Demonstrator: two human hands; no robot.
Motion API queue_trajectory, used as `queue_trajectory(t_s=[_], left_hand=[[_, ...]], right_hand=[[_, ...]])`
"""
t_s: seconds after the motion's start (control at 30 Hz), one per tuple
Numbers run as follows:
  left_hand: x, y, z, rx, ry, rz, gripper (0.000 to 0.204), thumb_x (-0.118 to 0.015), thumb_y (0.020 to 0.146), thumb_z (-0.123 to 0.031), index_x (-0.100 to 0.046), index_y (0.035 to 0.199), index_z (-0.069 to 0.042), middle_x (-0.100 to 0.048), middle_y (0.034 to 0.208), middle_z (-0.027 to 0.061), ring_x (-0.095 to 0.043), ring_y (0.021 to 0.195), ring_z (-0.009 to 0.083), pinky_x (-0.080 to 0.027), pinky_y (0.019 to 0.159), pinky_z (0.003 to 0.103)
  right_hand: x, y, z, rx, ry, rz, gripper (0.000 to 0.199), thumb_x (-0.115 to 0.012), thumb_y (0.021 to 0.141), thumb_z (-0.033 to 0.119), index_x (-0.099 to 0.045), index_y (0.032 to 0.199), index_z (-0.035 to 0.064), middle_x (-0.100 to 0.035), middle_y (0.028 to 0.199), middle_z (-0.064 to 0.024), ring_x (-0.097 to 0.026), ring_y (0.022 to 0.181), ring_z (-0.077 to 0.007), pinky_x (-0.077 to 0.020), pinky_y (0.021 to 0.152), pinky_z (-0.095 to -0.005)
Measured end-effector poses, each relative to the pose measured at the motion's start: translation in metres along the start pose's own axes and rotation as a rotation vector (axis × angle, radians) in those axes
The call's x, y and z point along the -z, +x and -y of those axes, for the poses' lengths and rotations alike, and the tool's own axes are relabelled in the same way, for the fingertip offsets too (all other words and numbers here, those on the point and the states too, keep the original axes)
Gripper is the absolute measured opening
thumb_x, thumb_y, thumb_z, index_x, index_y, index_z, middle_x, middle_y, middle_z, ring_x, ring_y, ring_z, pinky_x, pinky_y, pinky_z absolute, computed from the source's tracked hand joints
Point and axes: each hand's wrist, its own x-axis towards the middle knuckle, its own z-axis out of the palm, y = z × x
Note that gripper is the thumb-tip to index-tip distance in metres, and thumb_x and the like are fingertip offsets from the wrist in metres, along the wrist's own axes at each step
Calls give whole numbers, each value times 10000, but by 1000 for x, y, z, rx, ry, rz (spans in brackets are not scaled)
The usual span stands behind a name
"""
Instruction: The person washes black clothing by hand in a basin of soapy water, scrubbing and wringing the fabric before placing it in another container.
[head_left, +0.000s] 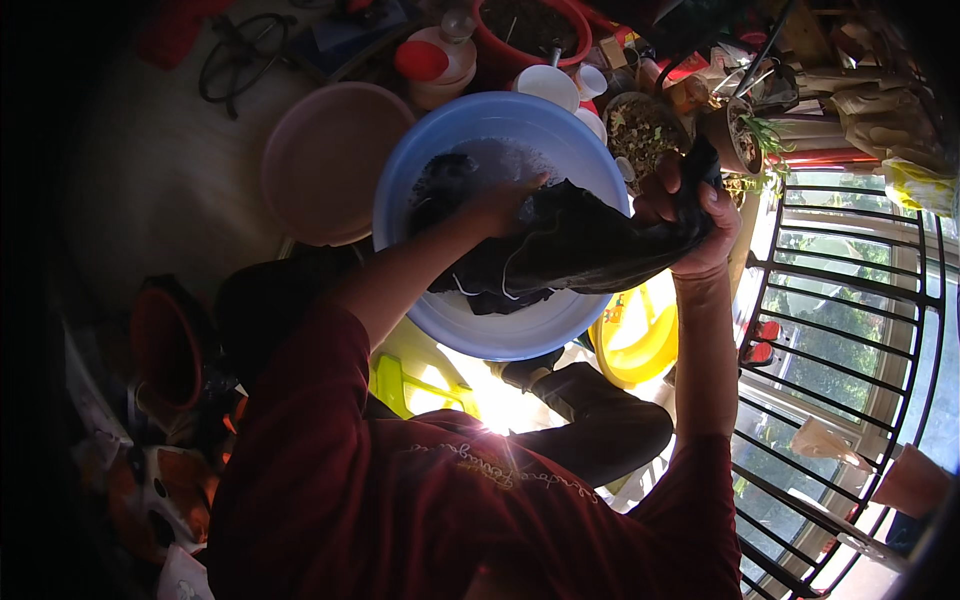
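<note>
A wet-looking black garment [590,240] with white drawstrings stretches across a blue basin [400,140]. My right hand [705,225] is closed around one bunched end of it, raised beyond the basin's right rim. Over the basin, my left hand [505,207] grips the garment nearer its other end; some of its fingers are hidden by the cloth. More dark cloth [435,195] lies in sudsy water at the basin's left side.
A pinkish-brown basin [330,165] stands left of the blue one, a yellow basin [645,340] to its lower right. Flowerpots [530,30] and cups [548,88] crowd the far side. A black railing [840,290] runs along the window at right.
</note>
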Motion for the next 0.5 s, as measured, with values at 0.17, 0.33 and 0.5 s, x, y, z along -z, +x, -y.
queue_trajectory(t_s=[0.17, 0.33, 0.5], left_hand=[[2, 41, 12, -9, -145, 514, 427, -677, 726, -129, -576, 1134, -51, -625, 1041, 140, -577, 976, 259, -440, 847, 378], [63, 35, -14, 397, -397, 451, 319, -660, 705, -109, -616, 1011, -31, -632, 834, 64, -583, 816, 139, -458, 726, 307], [125, 36, -48, 251, -599, 174, 289, -667, 712, -71, -624, 993, -19, -630, 854, 24, -582, 787, 121, -455, 768, 251]], right_hand=[[-1, 1, -7, -29, -34, -4, 379, -648, 741, 289, -504, 943, 2, -467, 746, -79, -459, 654, -155, -385, 559, -256], [17, -14, -5, -67, -210, -137, 321, -640, 727, 231, -536, 944, 18, -521, 795, -53, -491, 702, -140, -404, 617, -245], [31, -37, -22, -90, -527, -400, 332, -683, 734, 108, -591, 1039, 13, -617, 912, -43, -565, 859, -132, -434, 800, -256]])
